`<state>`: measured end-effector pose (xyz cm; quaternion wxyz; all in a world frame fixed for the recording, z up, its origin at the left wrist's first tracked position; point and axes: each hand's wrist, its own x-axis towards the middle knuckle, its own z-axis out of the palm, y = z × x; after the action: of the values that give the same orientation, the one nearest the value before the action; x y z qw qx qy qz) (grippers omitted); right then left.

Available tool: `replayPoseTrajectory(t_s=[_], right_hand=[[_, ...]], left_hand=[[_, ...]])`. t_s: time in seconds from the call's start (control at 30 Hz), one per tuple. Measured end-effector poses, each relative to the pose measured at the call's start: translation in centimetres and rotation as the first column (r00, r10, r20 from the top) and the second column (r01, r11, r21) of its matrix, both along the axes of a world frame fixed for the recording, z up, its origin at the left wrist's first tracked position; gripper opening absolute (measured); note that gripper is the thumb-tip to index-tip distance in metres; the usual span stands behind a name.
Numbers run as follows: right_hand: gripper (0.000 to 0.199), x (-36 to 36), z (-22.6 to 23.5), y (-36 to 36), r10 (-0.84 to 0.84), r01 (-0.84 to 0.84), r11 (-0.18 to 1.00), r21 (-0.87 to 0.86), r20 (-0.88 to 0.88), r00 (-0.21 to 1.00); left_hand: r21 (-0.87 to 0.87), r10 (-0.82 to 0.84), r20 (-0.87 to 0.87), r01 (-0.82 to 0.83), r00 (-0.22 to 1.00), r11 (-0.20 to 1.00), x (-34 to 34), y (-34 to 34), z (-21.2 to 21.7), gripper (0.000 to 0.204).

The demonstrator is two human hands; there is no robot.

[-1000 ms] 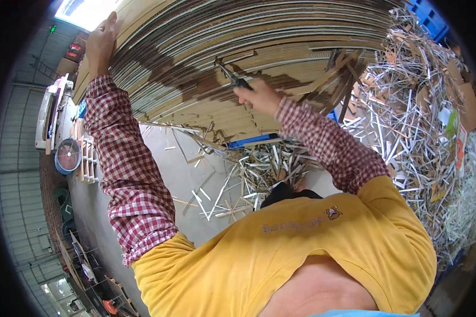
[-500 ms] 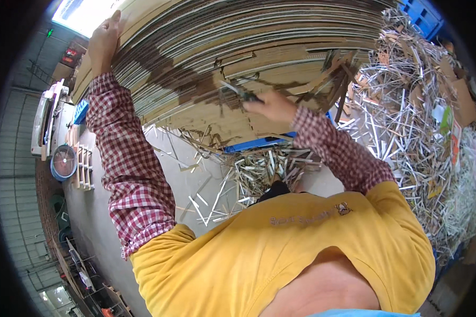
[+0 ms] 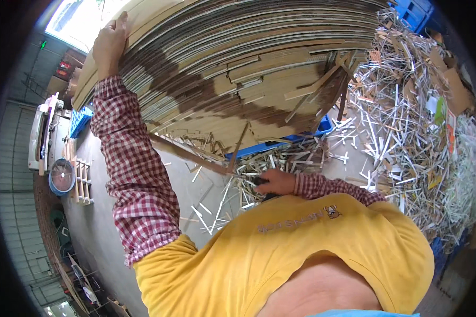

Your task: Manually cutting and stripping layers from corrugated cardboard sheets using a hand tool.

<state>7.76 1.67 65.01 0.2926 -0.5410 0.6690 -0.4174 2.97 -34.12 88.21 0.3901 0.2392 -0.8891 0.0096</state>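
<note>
At the left edge of the tall stack of cardboard sheets (image 3: pixel 185 79), near its upper left corner in view, the person's left hand (image 3: pixel 110 46) lies against the board; one digit stretches up along it while the others bend, leaving the hand partly open, and whether it grips the edge or only rests there cannot be told; the stack fills the upper middle of the view, its layered edges facing the person, some pale, some dark brown. Below the stack's near edge, close to the front of the yellow shirt (image 3: pixel 301 227), the right hand (image 3: pixel 276 182) is closed around the dark handle (image 3: pixel 259 180) of a tool, whose working end cannot be made out; this hand is apart from the stack. A long brown strip (image 3: pixel 193 157) slants beneath the near edge, from beside the left checked sleeve (image 3: pixel 140 174) toward the tool; loose strips also jut from the stack's right corner. Under the stack shows the edge of a blue base (image 3: pixel 274 146); scraps (image 3: pixel 203 211) lie scattered on the grey floor (image 3: pixel 111 211) before it; past the right corner rises a large heap of shredded strips (image 3: pixel 402 132); well off to the left stands a round fan (image 3: pixel 62 177) beside a slatted wooden frame (image 3: pixel 81 182).
</note>
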Motion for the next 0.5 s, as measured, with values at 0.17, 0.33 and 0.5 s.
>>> replayPoseTrajectory(t_s=[0.17,0.33,0.5], right_hand=[[0.032,-7.8,-2.2,1.1,0.135,-0.137,0.984,-0.115,-0.028,0.99],[0.025,-12.5,1.5,4.8,0.015,-0.038,0.949,-0.312,-0.075,0.997],[0.03,-11.9,6.8,5.6,-0.198,0.211,0.975,-0.062,0.169,0.965]], left_hand=[[0.051,-0.013,0.004,0.013,1.0,0.999,0.4,0.6,0.3,0.052],[0.095,0.041,0.06,-0.046,0.997,0.994,0.2,0.9,0.7,0.052],[0.072,0.031,0.022,-0.033,0.999,0.997,0.3,0.9,0.5,0.052]])
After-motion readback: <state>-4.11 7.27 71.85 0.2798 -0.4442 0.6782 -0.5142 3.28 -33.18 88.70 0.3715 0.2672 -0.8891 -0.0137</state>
